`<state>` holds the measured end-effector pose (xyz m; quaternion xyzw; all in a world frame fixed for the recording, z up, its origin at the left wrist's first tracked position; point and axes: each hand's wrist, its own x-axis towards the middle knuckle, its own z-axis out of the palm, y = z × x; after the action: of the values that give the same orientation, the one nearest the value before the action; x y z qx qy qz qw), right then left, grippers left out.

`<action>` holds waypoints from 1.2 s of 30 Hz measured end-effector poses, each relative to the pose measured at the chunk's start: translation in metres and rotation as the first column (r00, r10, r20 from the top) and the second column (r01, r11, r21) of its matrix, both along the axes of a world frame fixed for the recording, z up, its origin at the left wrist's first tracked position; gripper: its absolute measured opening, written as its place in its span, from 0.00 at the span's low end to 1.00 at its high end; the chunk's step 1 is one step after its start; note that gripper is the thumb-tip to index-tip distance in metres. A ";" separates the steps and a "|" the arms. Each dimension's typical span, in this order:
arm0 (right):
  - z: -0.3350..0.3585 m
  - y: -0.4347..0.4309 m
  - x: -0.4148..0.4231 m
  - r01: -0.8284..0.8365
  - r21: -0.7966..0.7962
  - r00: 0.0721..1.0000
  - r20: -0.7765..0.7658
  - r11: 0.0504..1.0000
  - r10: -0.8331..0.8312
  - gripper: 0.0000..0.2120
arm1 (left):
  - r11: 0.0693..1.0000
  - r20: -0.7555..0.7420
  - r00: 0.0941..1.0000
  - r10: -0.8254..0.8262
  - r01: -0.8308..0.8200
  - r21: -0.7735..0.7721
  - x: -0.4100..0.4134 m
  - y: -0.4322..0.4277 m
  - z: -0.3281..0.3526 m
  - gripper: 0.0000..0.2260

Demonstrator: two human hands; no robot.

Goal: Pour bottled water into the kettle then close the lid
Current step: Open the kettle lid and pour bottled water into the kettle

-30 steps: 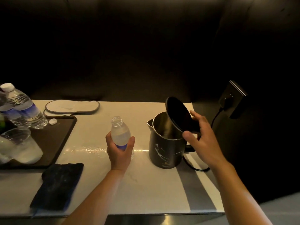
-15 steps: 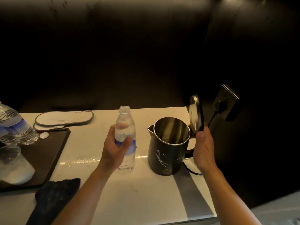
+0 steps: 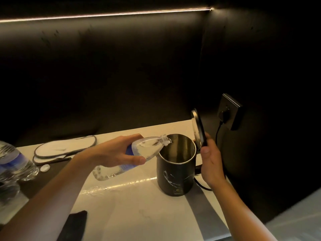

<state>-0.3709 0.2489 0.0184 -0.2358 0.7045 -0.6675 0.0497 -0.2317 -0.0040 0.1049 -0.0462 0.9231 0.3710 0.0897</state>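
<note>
Kettle (image 3: 176, 171) stands open on the counter (image 3: 139, 214); your left hand (image 3: 118, 153) grips the bottle (image 3: 139, 153) tipped over its rim, right fingers (image 3: 205, 150) pinning the lid (image 3: 198, 129) upright, clear for pouring.

Bottle (image 3: 139, 153) tilted over open black kettle (image 3: 176, 173).

Left hand (image 3: 118, 152): grips water bottle (image 3: 139, 153), tipped, neck over kettle (image 3: 177, 164) rim.
Right hand (image 3: 211, 164): holds lid (image 3: 198, 128) upright.
Water stream: possibly flowing, too dim to tell.
</note>
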 end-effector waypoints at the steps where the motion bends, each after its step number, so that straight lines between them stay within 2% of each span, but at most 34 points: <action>1: -0.001 0.001 -0.001 0.000 0.004 1.000 0.000 1.000 0.000 0.21 | 1.000 0.035 0.999 -0.010 0.011 -0.029 -0.002 -0.001 0.005 0.28; 8: -0.008 0.000 -0.005 -0.007 -0.003 1.000 0.003 1.000 0.007 0.20 | 0.985 0.197 0.980 -0.025 0.057 -0.163 -0.013 -0.003 0.032 0.36; 13: -0.006 0.001 -0.005 -0.011 -0.011 1.000 0.007 1.000 0.011 0.20 | 0.966 0.227 0.974 -0.018 0.075 -0.248 -0.017 -0.006 0.041 0.33; 18: -0.007 0.000 -0.005 -0.011 -0.010 1.000 0.010 1.000 0.011 0.20 | 0.938 0.244 0.970 0.005 0.080 -0.338 -0.022 -0.008 0.047 0.42; 24: -0.007 0.000 -0.006 -0.013 -0.008 1.000 0.004 1.000 0.013 0.20 | 0.922 0.274 0.962 -0.006 0.111 -0.370 -0.026 -0.008 0.052 0.37; 28: -0.005 -0.001 -0.005 -0.007 -0.011 1.000 -0.002 1.000 0.007 0.20 | 0.911 0.295 0.956 -0.008 0.129 -0.392 -0.028 -0.006 0.055 0.39; 36: -0.009 0.000 -0.008 -0.011 -0.020 1.000 -0.021 1.000 0.011 0.20 | 0.905 0.310 0.951 -0.020 0.149 -0.398 -0.029 -0.005 0.060 0.32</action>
<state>-0.3785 0.2485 0.0092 -0.2471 0.6967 -0.6720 0.0437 -0.2607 -0.0091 0.1648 -0.0791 0.9578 0.1500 0.2323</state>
